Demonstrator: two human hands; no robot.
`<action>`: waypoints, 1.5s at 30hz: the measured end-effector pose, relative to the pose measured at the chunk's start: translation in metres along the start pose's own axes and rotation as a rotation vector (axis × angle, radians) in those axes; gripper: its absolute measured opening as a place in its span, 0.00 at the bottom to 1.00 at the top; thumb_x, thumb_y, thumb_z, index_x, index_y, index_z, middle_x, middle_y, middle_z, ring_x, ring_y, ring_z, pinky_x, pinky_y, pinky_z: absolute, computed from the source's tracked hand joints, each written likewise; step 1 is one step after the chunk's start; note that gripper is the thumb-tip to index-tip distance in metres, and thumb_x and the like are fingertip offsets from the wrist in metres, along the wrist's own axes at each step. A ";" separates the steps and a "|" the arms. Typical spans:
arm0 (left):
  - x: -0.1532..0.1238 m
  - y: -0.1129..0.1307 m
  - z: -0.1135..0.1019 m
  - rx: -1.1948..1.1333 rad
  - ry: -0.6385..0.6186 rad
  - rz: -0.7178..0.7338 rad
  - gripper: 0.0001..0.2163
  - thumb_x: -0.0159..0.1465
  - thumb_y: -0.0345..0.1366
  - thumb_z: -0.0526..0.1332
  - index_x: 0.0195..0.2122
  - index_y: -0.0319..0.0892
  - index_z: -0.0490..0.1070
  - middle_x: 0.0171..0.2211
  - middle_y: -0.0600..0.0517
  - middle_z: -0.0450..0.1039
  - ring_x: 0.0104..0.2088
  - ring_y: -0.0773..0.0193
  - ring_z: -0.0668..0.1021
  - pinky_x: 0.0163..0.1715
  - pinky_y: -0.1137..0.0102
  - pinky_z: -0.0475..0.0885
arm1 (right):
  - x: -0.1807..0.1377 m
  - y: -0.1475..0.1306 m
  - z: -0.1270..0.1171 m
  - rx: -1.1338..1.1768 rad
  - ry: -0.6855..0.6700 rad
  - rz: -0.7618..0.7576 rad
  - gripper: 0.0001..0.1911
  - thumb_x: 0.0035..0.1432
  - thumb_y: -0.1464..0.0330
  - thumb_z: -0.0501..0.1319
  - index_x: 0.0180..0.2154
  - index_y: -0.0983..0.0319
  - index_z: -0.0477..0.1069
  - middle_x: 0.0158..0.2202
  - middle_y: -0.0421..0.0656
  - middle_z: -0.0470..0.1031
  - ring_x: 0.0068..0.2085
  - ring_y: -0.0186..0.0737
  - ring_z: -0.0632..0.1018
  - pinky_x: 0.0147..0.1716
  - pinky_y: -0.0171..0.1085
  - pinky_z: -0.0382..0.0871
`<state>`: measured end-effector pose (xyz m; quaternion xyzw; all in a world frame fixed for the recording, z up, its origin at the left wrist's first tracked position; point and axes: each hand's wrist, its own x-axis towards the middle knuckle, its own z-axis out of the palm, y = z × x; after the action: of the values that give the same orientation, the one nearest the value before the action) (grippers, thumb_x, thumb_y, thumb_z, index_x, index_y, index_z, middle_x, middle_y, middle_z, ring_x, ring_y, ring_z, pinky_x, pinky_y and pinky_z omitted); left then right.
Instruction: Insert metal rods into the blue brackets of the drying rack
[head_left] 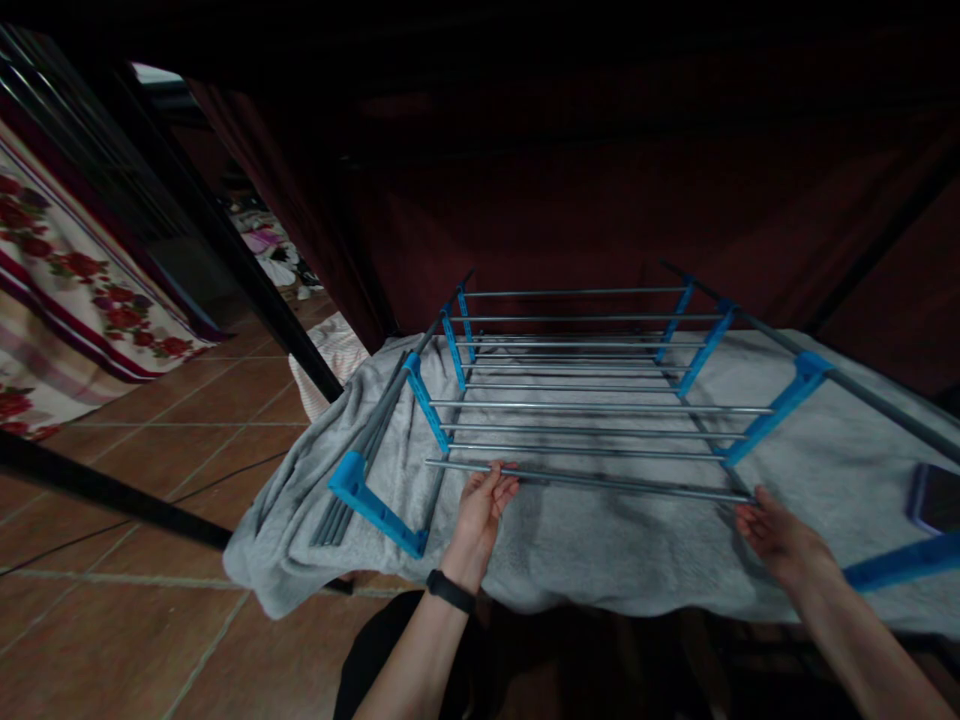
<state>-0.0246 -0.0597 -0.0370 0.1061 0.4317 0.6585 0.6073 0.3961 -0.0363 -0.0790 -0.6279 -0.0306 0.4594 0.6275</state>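
Observation:
A folding drying rack with grey metal rods and blue plastic joints lies on a grey blanket in front of me. My left hand grips the nearest grey rod near its left end, fingers curled round it. My right hand reaches the same rod's right end, fingertips touching it; whether they close round it is hard to see. A black band is on my left wrist.
A dark phone lies on the blanket at the right edge. A loose blue rack piece sits near my right forearm. Brown tiled floor spreads left, with a floral cloth and black bed-frame bars. Dark red curtain behind.

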 end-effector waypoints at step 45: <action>-0.072 -0.054 0.083 0.812 -0.275 0.591 0.15 0.70 0.38 0.55 0.57 0.44 0.64 0.28 0.56 0.70 0.33 0.60 0.77 0.40 0.65 0.71 | -0.112 0.078 0.080 -0.682 -0.919 0.188 0.09 0.58 0.61 0.65 0.37 0.60 0.74 0.30 0.46 0.81 0.26 0.39 0.77 0.28 0.38 0.70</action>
<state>0.0858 -0.0932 0.0036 0.5359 0.5203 0.5612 0.3565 0.2407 -0.0610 -0.0661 -0.5308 -0.3905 0.7027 0.2684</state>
